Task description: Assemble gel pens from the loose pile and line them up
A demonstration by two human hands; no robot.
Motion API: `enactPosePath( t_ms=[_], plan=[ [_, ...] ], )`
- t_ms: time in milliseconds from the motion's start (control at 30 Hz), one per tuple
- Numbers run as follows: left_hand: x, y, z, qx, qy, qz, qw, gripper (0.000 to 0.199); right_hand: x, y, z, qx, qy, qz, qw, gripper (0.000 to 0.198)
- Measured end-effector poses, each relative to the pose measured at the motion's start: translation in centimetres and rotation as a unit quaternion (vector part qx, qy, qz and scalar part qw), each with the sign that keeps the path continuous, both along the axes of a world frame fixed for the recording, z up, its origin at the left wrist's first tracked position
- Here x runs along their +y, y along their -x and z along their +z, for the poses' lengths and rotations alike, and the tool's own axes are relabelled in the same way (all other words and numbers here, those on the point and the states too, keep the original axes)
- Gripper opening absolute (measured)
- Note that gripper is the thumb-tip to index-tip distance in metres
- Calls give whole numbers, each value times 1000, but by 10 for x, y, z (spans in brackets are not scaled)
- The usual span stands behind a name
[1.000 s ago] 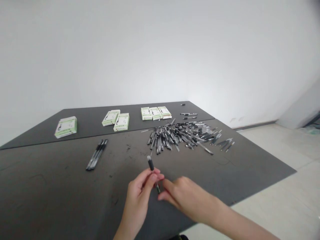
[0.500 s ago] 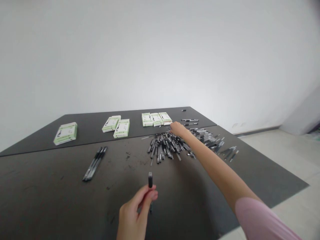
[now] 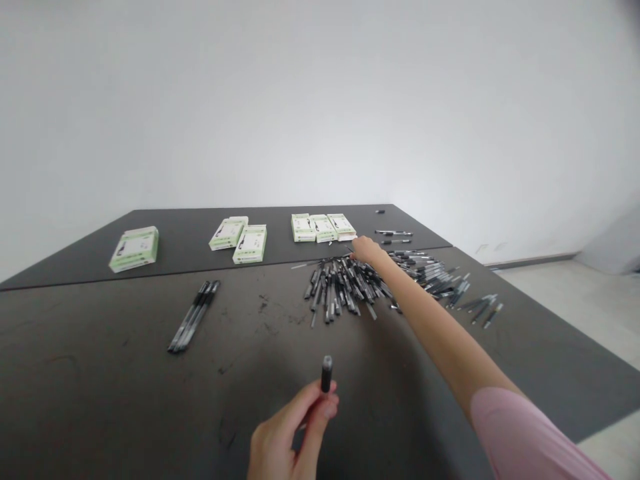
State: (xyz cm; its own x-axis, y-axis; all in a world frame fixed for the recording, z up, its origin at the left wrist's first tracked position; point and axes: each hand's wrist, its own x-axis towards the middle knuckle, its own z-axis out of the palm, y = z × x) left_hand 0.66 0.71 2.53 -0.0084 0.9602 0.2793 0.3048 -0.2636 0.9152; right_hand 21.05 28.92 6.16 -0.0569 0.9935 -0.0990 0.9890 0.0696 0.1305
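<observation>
Nearest: left hand (image 3: 295,433), fingers pinched closed on a slim black-and-clear plastic pen (image 3: 327,375), held over the matte black surface (image 3: 125,393). A weak pinch could let it slip. Small row of black-and-clear plastic pens (image 3: 194,317) lies left. Then a heaped dark pen pile (image 3: 340,287); overlapping pieces could snag, dragging neighbours. Right hand (image 3: 369,251) at its back edge, fingers curled, grip can't tell. Farthest: white-and-green cardboard boxes (image 3: 323,228).

pens (image 3: 343,288): black and clear | boxes (image 3: 251,244): white, green-edged (dark print (image 3: 121,249)) | table (image 3: 115,393): dark grey | sleeve (image 3: 525,430): pink
</observation>
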Motion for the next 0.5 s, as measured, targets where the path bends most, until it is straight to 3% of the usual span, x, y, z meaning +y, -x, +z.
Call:
enactPosePath(
  t_ms=[500],
  plan=[
    [-4, -8, 6, -29, 27, 19, 999, 15, 0, 1, -11, 10, -17, 4, 1000, 32]
  ],
)
